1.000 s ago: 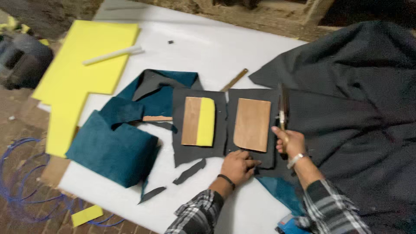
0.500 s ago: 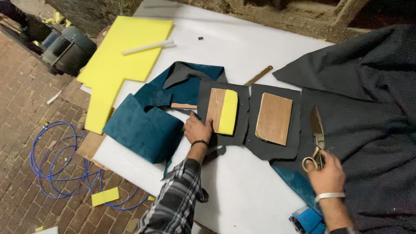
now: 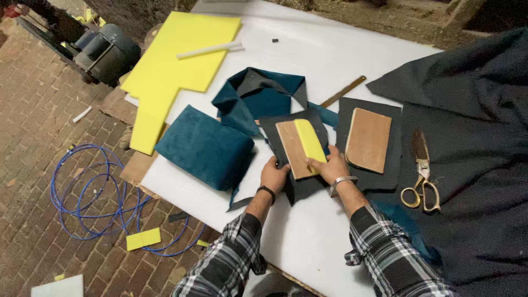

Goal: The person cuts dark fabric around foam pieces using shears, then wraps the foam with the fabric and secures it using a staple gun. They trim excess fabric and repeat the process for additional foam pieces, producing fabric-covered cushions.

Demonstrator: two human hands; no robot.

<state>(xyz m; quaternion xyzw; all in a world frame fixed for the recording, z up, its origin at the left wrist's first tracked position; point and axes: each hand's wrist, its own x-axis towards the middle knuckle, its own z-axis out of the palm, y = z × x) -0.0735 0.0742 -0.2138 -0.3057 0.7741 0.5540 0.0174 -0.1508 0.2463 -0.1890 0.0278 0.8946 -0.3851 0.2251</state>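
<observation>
My left hand [image 3: 273,175] grips the lower left edge of a dark grey fabric piece [image 3: 275,124] lying on the white table [image 3: 313,231]. On that piece rests a wooden board [image 3: 290,151] with a yellow foam strip [image 3: 309,138] on it. My right hand [image 3: 330,166] holds the board's lower right corner, fingers touching the foam. A second wooden board [image 3: 367,139] lies on another dark fabric piece [image 3: 393,170] just to the right. Brass-handled scissors [image 3: 421,179] lie loose on the big dark cloth [image 3: 473,137], right of my right hand.
A teal cushion [image 3: 206,147] and folded teal fabric [image 3: 258,96] sit left of the boards. A yellow foam sheet [image 3: 176,66] with a white stick [image 3: 209,50] overhangs the table's left. A wooden ruler [image 3: 344,91] lies behind. Blue cable [image 3: 93,192] and a grey machine [image 3: 107,52] are on the brick floor.
My right hand has let go of the scissors, which now lie on the dark cloth, and moved left onto the foam-topped board. My left hand shifted to the fabric's lower edge.
</observation>
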